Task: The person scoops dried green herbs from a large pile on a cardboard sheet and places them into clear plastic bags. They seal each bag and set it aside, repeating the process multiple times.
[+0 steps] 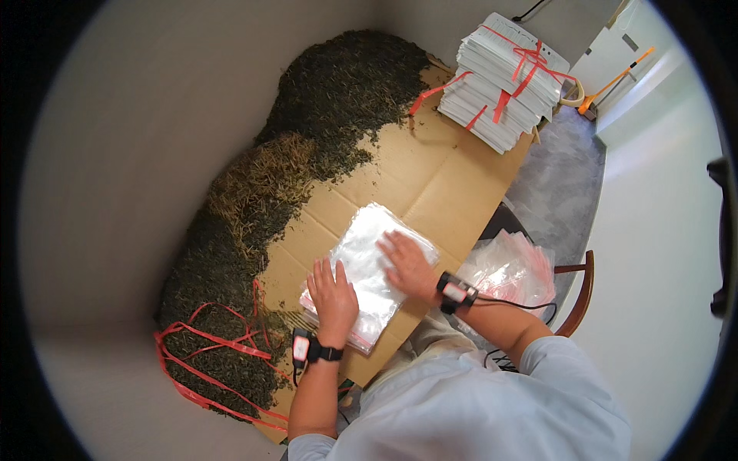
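A stack of clear plastic bags point(367, 234) lies on the cardboard in front of me, shiny on top. My left hand point(334, 298) rests on the stack's left side, with the fingers stretched out and close together. On the right part of the stack is my right hand point(409, 265), its fingers spread and slightly blurred. Neither hand grips anything. A device is strapped to each of my wrists.
Cardboard point(419, 173) covers the table. Along its left and far side are heaped dark dried leaves point(338, 81), with a browner heap point(265, 175) between. Red plastic ribbon point(204, 367) lies near left. White stacks tied in red point(500, 84) stand far right; more clear bags point(511, 269) lie by a chair point(586, 296).
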Motion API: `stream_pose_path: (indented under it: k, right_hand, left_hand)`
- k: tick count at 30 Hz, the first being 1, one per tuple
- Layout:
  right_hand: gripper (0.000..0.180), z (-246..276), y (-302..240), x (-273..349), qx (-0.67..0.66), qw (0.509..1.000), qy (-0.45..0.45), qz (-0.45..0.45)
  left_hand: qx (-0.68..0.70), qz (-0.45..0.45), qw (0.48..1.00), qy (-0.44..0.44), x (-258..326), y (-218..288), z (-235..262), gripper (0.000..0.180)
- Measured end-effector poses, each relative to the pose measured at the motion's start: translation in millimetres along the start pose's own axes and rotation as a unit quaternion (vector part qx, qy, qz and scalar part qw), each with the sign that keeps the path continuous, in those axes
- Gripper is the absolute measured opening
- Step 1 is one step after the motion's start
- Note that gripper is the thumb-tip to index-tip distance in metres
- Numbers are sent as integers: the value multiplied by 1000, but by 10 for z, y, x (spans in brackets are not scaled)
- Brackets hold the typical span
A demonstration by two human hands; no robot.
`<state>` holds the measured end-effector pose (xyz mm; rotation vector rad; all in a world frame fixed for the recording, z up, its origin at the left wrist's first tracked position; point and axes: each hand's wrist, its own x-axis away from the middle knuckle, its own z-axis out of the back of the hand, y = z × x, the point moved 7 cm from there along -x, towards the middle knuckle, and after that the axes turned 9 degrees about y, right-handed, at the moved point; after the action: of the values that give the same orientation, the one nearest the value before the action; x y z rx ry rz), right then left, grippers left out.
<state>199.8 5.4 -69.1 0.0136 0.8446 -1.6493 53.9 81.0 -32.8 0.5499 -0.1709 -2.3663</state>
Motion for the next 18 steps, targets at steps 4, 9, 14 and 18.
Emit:
stream_pose_path:
  k: [4,9,14,18]
  right_hand:
    - [53,-444,-587,257,-48,993,-60,94]
    - [46,-615,-125,128,118,982,-118,90]
    - [39,243,852,-200,199,971,72,-115]
    - [45,204,437,11,40,997,14,-68]
  left_hand:
    - [12,-8,998,-62,430,158,74,53]
    - [-32,5,990,-137,620,-72,-198,49]
    - [-44,0,991,-123,671,-112,-255,49]
    - [-33,-4,993,-110,629,-94,-239,45]
